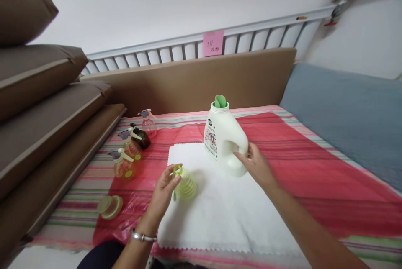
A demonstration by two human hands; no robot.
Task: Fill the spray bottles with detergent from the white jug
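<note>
My left hand (166, 183), with a silver bracelet at the wrist, pinches the neck of a ribbed, see-through yellow-green bottle (187, 183). Its mouth is uncovered, and the bottle stands slightly tilted over a white cloth (220, 219). To the right, my right hand (256, 162) is closed round the handle of a white detergent jug (224, 135). A green pouring spout (220, 101) shows in the jug's uncapped neck. The jug is upright at the cloth's far side; whether its base touches the cloth is hard to tell.
Several spray bottles (125, 166) and a dark bottle (143, 138) stand at the left. A round pale lid (109, 207) lies nearer. Stacked brown cushions (47, 126) border the left, a brown board (188, 85) the back, and a blue-grey surface (345, 114) the right.
</note>
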